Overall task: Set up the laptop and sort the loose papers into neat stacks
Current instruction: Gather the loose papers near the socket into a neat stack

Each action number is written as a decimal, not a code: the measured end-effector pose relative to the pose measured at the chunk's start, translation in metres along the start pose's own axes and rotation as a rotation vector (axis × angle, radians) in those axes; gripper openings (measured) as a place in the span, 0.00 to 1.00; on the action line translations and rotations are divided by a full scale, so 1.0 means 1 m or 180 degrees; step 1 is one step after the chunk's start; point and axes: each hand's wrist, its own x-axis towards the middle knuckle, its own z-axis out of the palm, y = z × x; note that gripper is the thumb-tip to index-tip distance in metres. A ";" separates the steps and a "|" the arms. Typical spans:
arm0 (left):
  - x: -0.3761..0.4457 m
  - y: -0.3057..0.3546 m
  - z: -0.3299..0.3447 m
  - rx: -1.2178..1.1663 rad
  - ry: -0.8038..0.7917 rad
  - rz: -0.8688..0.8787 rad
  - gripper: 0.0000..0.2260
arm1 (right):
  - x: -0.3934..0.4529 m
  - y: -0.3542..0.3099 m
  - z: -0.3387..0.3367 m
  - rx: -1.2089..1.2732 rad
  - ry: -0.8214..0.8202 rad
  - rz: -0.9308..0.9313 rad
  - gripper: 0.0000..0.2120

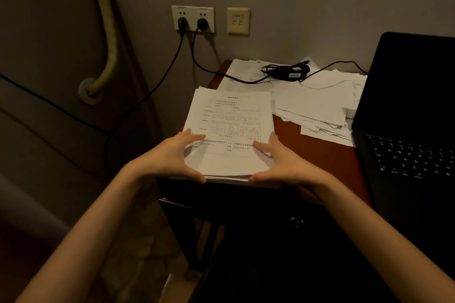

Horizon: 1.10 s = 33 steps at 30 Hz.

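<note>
Both hands, the left hand [176, 155] and right hand [278, 160], lie spread, bracketing the paper stack [230, 128], whose long axis runs straight away from them.

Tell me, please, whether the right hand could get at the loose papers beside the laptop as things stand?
Probably yes. The right hand rests on the near stack, and only bare desk lies between it and the loose papers. The charger cable lies farther back.

Squared stack [229, 128] of printed forms at table's [317, 152] front-left corner; loose papers [320, 103] behind; open laptop [408, 115] at right, screen dark.
</note>
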 end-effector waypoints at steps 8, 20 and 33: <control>0.007 -0.004 -0.001 0.0298 -0.0143 0.0061 0.40 | -0.004 0.000 0.009 -0.0218 0.0112 -0.0210 0.43; 0.060 0.049 -0.016 0.0887 -0.0064 -0.0175 0.24 | 0.028 0.025 -0.038 -0.0231 0.1695 -0.0290 0.21; 0.215 0.126 0.035 0.0576 0.1236 0.0350 0.40 | 0.101 0.078 -0.126 -0.2193 0.1372 0.0544 0.29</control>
